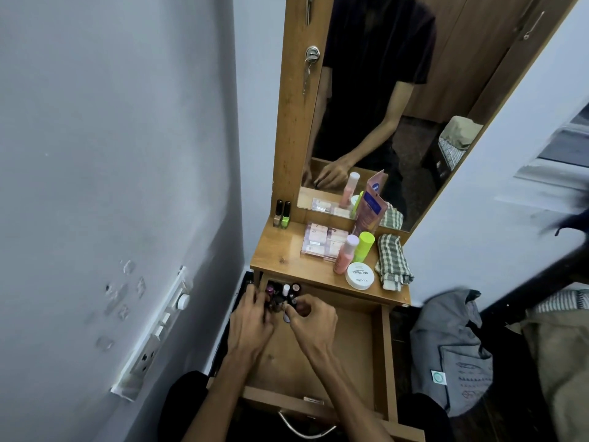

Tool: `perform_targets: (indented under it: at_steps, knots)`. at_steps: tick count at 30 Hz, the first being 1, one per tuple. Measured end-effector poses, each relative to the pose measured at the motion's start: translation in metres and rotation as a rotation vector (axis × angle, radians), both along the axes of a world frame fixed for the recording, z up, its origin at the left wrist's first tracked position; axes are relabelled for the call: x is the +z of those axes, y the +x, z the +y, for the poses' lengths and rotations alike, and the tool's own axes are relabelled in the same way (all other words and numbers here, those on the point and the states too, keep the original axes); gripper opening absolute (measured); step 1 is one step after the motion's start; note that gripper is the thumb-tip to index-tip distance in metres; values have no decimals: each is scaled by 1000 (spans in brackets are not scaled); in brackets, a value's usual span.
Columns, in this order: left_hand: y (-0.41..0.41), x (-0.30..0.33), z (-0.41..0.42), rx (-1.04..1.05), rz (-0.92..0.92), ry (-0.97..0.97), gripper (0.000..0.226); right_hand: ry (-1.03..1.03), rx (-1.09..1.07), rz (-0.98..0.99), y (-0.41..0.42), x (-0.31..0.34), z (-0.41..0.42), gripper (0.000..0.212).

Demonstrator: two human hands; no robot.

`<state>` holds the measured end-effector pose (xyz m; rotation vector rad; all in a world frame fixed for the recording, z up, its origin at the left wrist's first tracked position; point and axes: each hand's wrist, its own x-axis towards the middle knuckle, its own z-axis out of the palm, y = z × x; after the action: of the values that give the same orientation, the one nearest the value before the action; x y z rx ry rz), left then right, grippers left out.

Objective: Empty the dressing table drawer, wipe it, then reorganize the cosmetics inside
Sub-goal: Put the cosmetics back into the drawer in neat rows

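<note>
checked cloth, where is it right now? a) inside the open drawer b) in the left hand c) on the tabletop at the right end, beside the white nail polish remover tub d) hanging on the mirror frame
c: the checked cloth lies folded on the tabletop, right of the white tub.

Hands (255,317) hide bottles (283,295); drawer handle (302,425) cropped.

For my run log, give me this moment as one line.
stage: restocking | drawer: open | nail polish bottles: back-left corner | left hand, right hand: on bottles, grip unclear | checked cloth: on tabletop
</note>
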<state>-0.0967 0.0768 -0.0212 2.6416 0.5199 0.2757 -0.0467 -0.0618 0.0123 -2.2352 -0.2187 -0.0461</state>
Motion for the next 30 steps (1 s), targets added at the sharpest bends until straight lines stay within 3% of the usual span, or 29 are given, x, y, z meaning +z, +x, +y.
perform_targets:
  at_steps: [14,21,24,30]
  knots:
    - [2,-1,0,16,-7,-19,29,1,-117,91,1,-35,15,18]
    - [0,1,0,12,-6,-31,29,38,-103,85,-4,-31,16,30]
    - [1,0,0,17,9,-22,31,136,-108,7,-10,-19,12,29]
    - [-1,2,-1,11,-11,-52,40,238,-52,-255,16,42,33,5]
